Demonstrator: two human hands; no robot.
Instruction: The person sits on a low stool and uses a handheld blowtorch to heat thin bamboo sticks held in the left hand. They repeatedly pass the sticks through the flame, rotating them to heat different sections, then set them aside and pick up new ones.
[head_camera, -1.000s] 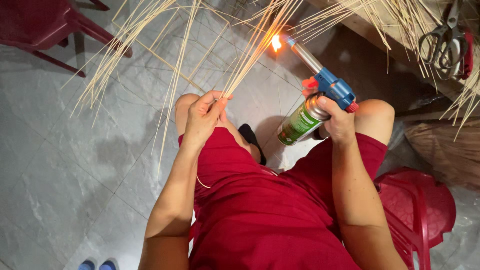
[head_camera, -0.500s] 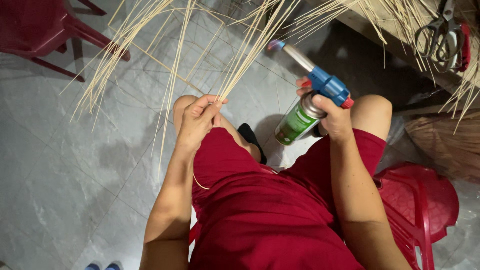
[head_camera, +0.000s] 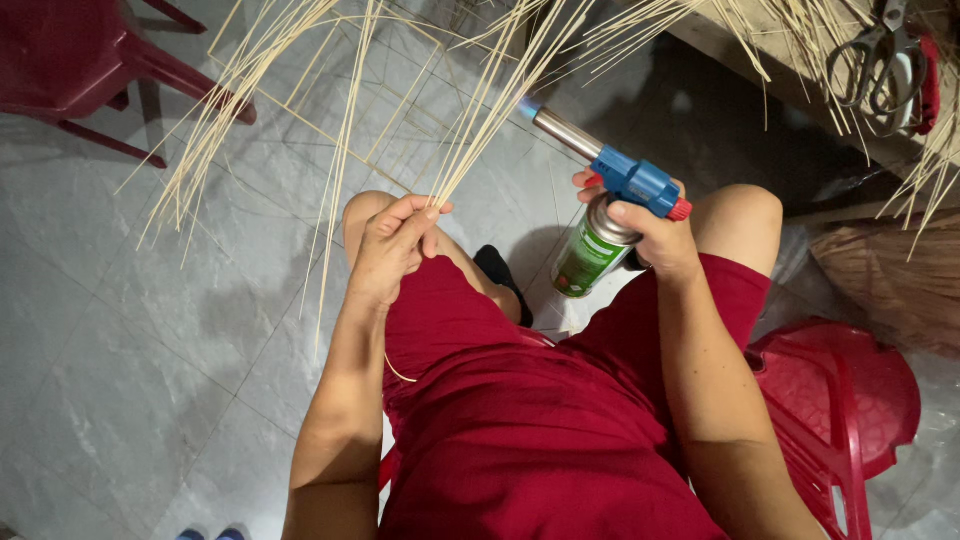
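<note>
Two bare hands share the work here, and going from left to right the first thing met is a dark red plastic chair (head_camera: 70, 70) at the top corner, standing on the grey tiled floor (head_camera: 120, 380). Next comes the fan of thin pale straw-coloured reed strips (head_camera: 470, 130), which spreads upward and outward from one gathered point above the person's knee; the strips look light, springy and easily split or scorched, so they are best taken where they bunch together, not out at the loose tips. The left hand (head_camera: 392, 250) does just that: its grip is pinched tight on the gathered ends, fingers curled together, wrist raised, forearm running up from the lap of red cloth. Further right, the right hand (head_camera: 655, 235) is wrapped firmly round the neck of a green gas canister with a blue torch head and a silver metal nozzle (head_camera: 610, 215); this looks rigid, moderately heavy and smooth-sided, so a full-hand hold near the top suits it. The nozzle points up and left, its tip close beside the strips, and no flame is plain to see. At the far right lie a red plastic stool (head_camera: 850, 400) and, above it, grey metal scissors (head_camera: 875, 55) on a wooden table (head_camera: 760, 50).
</note>
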